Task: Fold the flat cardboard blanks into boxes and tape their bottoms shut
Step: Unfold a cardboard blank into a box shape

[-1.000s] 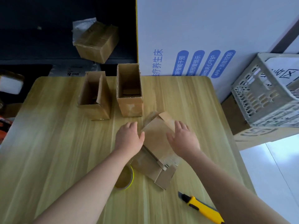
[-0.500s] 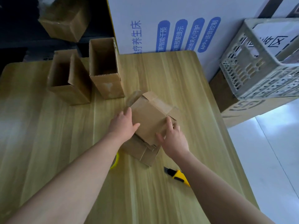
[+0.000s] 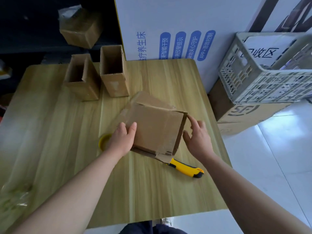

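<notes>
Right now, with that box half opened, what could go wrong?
The half-opened box is braced only by the left hand at one edge and the right hand at the other; it may spring flat. The yellow utility knife has one end under its near flap, so a sliding hand might meet it.

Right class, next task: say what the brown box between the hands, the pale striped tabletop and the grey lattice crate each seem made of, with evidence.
Brown folded box: corrugated cardboard, matt; creased flaps and a thick cut edge. Pale striped tabletop: probably wood-look laminate, faintly glossy; regular grain streaks, soft reflections. Grey lattice crate: likely moulded plastic; uniform colour, neat grid of holes.
</notes>
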The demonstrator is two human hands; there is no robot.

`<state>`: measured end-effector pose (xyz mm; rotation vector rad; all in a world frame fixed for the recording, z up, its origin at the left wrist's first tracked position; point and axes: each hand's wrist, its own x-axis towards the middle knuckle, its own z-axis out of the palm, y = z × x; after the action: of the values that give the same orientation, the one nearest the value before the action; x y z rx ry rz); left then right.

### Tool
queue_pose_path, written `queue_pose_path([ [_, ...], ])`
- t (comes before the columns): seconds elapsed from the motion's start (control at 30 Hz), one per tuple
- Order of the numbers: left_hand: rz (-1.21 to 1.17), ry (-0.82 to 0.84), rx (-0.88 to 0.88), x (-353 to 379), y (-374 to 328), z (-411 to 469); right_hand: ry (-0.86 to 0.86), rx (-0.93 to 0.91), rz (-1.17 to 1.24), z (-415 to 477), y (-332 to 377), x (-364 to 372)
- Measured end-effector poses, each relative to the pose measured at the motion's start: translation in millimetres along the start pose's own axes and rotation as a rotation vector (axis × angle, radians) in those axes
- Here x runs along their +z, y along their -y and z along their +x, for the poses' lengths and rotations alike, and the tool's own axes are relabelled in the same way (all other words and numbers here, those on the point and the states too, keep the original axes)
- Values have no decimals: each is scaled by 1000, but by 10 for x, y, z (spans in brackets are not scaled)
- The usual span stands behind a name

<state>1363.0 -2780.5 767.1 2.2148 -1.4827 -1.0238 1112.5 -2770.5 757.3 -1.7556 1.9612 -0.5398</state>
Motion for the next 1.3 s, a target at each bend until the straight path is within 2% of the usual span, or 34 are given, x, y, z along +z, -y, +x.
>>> queue_pose_path([
  [0.07, -77, 64, -49, 49, 39, -97, -22, -60, -26, -40, -78, -102],
  [0.13, -172, 120, -89, 102, 82, -197, -23, -78, 71, -77, -117, -195],
  [0.2, -305, 135, -126, 175, 145, -279, 24, -69, 204, -115, -128, -273],
  [0.3, -364, 125, -133, 286, 192, -428, 122, 3, 335, -168, -101, -340],
  [0.5, -590, 55, -140, 433, 254, -662, 159, 61, 297, -258, -125, -234],
  [0.63, -611, 121, -121, 401, 377, -759, 127, 71, 381, -395, -52, -163],
  [0.8, -518, 244, 31, 224, 351, -866, 166, 52, 338, -529, 138, -21],
  [0.87, -368, 247, 63, 146, 330, -896, 157, 51, 287, -559, 245, 42],
  [0.93, -199, 233, 74, 66, 323, -890, 182, 22, 208, -591, 376, 77],
  [1.07, -76, 157, 263, -32, 329, -818, 277, -77, 79, -643, 615, 180],
  [1.13, 3, 109, 293, -20, 318, -785, 289, -87, 77, -659, 687, 236],
  [1.23, 105, 95, 279, -23, 312, -751, 275, -53, 174, -685, 787, 282],
  [1.3, 167, 110, 294, -27, 358, -714, 362, 35, 180, -715, 828, 313],
])
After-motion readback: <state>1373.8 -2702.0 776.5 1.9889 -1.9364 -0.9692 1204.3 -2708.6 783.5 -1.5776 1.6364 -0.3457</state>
